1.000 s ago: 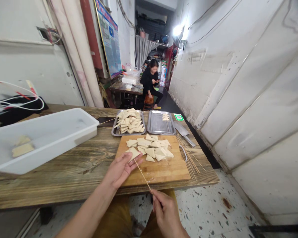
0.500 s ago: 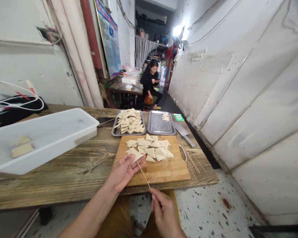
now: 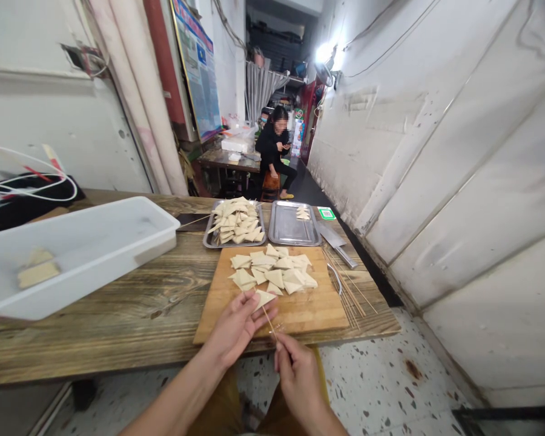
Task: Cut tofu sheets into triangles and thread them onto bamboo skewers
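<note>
My left hand (image 3: pixel 236 322) is closed on a pale tofu triangle (image 3: pixel 264 299), thumb on top and fingers beneath, over the near left part of the wooden cutting board (image 3: pixel 309 318). A thin wooden skewer (image 3: pixel 269 323) meets the triangle's near edge; how deep its tip goes is hidden. Pinched between thumb and fingers, the skewer's lower end is in my right hand (image 3: pixel 297 366), just off the board's front edge. Several more tofu triangles (image 3: pixel 276 277) lie in a loose heap on the board beyond my hands.
Behind the board stand a metal tray (image 3: pixel 206 241) piled with skewered triangles and another tray (image 3: pixel 284 229) with one small skewerful. A cleaver (image 3: pixel 338 243) and loose skewers (image 3: pixel 352 293) lie right. A white plastic tub (image 3: pixel 158 230) stands left. A person (image 3: pixel 272 145) sits farther back.
My left hand has moved right and toward me with the triangle, away from the heap. The right hand stays near its place, and less of the skewer shows between the hands.
</note>
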`<state>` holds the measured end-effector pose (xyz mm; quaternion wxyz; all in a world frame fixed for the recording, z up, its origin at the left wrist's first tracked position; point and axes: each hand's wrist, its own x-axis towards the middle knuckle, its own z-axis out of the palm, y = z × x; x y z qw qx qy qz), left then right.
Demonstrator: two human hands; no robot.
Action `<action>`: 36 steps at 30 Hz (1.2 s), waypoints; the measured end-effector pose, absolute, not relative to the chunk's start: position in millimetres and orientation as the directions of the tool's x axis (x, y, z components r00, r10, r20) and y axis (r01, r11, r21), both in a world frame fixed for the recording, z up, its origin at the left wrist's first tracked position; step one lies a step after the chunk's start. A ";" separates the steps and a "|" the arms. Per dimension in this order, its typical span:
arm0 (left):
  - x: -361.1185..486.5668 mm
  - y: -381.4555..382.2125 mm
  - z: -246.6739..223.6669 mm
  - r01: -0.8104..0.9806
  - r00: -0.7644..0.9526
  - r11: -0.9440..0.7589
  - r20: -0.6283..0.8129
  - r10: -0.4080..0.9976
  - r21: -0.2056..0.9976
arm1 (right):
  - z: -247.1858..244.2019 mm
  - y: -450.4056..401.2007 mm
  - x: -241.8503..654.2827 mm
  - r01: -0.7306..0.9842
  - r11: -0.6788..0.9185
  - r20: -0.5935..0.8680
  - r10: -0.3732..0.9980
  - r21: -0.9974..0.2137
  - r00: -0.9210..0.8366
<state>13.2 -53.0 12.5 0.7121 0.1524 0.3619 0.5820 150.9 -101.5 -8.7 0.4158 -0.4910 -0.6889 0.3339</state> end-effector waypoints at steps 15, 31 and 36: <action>-37.4 2.0 -7.9 0.761 -0.260 0.065 0.211 0.942 0.646 | -33.6 -87.0 163.3 0.370 0.198 0.172 0.980 -0.908 -0.104; -13.9 20.2 -4.9 0.860 -0.371 0.285 0.133 0.919 0.424 | -37.5 -92.2 161.5 0.390 0.181 0.147 0.982 -0.903 -0.115; -14.1 18.3 -7.5 0.808 -0.319 0.215 0.100 0.942 0.549 | -42.7 -93.4 167.4 0.362 0.164 0.143 0.986 -0.918 -0.084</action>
